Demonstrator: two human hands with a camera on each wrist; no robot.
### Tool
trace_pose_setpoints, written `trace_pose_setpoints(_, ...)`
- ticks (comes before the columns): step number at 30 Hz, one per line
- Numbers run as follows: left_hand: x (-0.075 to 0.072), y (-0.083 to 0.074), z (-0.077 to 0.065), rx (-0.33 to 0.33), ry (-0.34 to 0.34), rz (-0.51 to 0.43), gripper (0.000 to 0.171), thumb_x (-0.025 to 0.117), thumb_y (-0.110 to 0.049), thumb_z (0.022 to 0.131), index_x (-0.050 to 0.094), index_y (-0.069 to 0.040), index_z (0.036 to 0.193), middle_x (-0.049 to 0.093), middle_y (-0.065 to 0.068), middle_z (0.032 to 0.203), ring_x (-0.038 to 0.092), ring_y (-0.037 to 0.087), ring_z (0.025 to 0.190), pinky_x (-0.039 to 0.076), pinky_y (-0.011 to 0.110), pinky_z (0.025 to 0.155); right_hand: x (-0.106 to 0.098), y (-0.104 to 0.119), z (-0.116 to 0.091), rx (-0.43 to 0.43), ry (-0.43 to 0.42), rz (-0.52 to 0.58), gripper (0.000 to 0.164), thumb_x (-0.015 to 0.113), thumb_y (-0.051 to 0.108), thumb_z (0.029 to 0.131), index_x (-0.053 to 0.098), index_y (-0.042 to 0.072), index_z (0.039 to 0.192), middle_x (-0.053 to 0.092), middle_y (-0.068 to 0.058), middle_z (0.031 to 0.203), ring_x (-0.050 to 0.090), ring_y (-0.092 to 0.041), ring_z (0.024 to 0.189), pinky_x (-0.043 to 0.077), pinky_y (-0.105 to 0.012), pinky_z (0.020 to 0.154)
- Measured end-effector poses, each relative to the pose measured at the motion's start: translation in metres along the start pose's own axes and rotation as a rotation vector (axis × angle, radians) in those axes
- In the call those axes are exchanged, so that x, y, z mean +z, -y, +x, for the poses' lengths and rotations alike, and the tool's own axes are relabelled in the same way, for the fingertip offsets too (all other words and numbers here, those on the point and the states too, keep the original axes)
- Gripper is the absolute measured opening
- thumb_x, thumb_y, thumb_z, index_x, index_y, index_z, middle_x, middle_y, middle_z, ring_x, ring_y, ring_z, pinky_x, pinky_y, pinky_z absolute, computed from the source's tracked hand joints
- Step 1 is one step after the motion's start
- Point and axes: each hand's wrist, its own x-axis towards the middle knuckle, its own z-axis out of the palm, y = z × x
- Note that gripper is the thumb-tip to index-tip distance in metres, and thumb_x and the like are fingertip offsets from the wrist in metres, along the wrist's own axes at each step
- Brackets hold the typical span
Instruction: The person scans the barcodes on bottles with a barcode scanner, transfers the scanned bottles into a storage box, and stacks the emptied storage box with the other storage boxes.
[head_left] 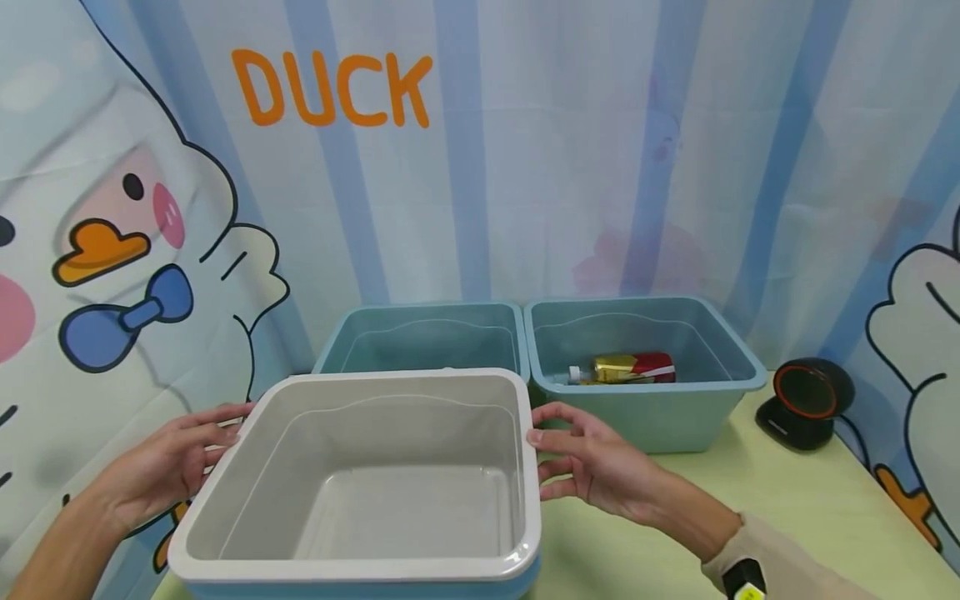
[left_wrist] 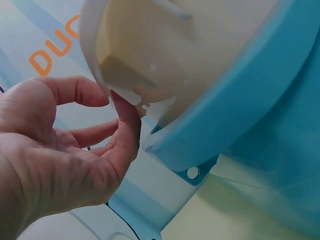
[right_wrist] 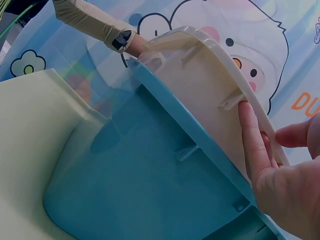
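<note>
A grey-white plastic tub [head_left: 412, 508] sits at the front of the table, tilted in the wrist views, with its rim raised above a blue tub [right_wrist: 135, 170] underneath. Inside the white tub, the head view shows only its bare floor and walls. At its left side, my left hand [head_left: 165, 462] pinches the rim between thumb and fingers. On the opposite side my right hand [head_left: 607, 467] grips the rim, thumb on the outer edge and fingers beneath the lip. A gap between the white rim and the blue tub's rim [left_wrist: 200, 117] shows in the left wrist view.
Behind stand two blue-green tubs, a left one [head_left: 435, 315] and a right one [head_left: 645, 417]. The right one holds a red and gold can [head_left: 633, 367] and something with a white cap [head_left: 574, 374]. A black round device [head_left: 806, 400] stands on the pale table [head_left: 750, 500] at right.
</note>
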Motion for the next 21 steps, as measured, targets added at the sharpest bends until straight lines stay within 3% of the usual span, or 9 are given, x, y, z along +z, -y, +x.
trace_pose_setpoints(6, 0.001, -0.002, 0.0, 0.0, -0.026, 0.026, 0.03, 0.049, -0.016, 0.111, 0.072, -0.034, 0.119, 0.072, -0.005, 0.124, 0.072, 0.027, 0.11, 0.051, 0.053, 0.098, -0.003, 0.002, 0.001, 0.011, 0.015, -0.017, 0.026, 0.054, 0.01, 0.108, 0.043, 0.008, 0.132, 0.07, -0.009, 0.108, 0.074, -0.02, 0.083, 0.061, -0.038, 0.081)
trace_pose_setpoints(8, 0.002, -0.003, 0.001, 0.005, -0.064, 0.073, 0.027, 0.051, -0.017, 0.11, 0.069, -0.034, 0.12, 0.072, -0.006, 0.123, 0.072, 0.027, 0.109, 0.052, 0.052, 0.097, -0.005, 0.004, 0.001, 0.014, 0.017, -0.04, 0.026, 0.054, 0.011, 0.109, 0.044, 0.008, 0.132, 0.07, -0.009, 0.109, 0.074, -0.02, 0.084, 0.061, -0.039, 0.082)
trace_pose_setpoints(10, 0.004, -0.004, 0.001, 0.011, -0.116, 0.164, 0.028, 0.054, -0.02, 0.11, 0.062, -0.027, 0.135, 0.071, -0.006, 0.123, 0.072, 0.026, 0.108, 0.053, 0.051, 0.097, -0.007, 0.006, 0.002, 0.025, 0.018, -0.071, 0.024, 0.054, 0.013, 0.109, 0.045, 0.008, 0.131, 0.07, -0.009, 0.109, 0.074, -0.02, 0.084, 0.061, -0.04, 0.084)
trace_pose_setpoints(12, 0.009, -0.007, 0.001, 0.019, -0.158, 0.303, 0.042, 0.055, -0.023, 0.109, 0.049, -0.017, 0.15, 0.068, -0.003, 0.127, 0.07, 0.025, 0.108, 0.054, 0.05, 0.096, -0.01, 0.008, 0.001, 0.031, 0.012, -0.118, 0.023, 0.054, 0.017, 0.11, 0.047, 0.009, 0.13, 0.069, -0.009, 0.109, 0.073, -0.02, 0.086, 0.061, -0.04, 0.083)
trace_pose_setpoints(15, 0.02, -0.014, -0.002, 0.044, -0.2, 0.567, 0.064, 0.053, -0.027, 0.11, 0.025, -0.001, 0.161, 0.06, 0.013, 0.139, 0.065, 0.026, 0.112, 0.056, 0.051, 0.095, -0.014, 0.013, -0.001, 0.018, -0.024, -0.233, 0.024, 0.055, 0.022, 0.109, 0.048, 0.008, 0.128, 0.066, -0.011, 0.109, 0.071, -0.023, 0.087, 0.061, -0.041, 0.081)
trace_pose_setpoints(18, 0.035, -0.025, -0.007, 0.068, -0.238, 0.843, 0.069, 0.051, -0.035, 0.11, 0.021, 0.003, 0.16, 0.045, 0.03, 0.149, 0.061, 0.033, 0.115, 0.057, 0.052, 0.091, -0.017, 0.023, -0.005, -0.007, -0.074, -0.437, 0.034, 0.058, 0.027, 0.108, 0.046, 0.005, 0.132, 0.062, -0.016, 0.113, 0.07, -0.029, 0.093, 0.06, -0.044, 0.08)
trace_pose_setpoints(21, 0.055, -0.039, -0.014, 0.109, -0.302, 1.074, 0.076, 0.053, -0.045, 0.108, 0.023, 0.002, 0.16, 0.038, 0.036, 0.151, 0.059, 0.044, 0.118, 0.059, 0.057, 0.084, -0.018, 0.039, -0.012, -0.011, -0.103, -0.684, 0.043, 0.06, 0.031, 0.107, 0.044, 0.005, 0.137, 0.06, -0.019, 0.121, 0.067, -0.034, 0.1, 0.059, -0.046, 0.083)
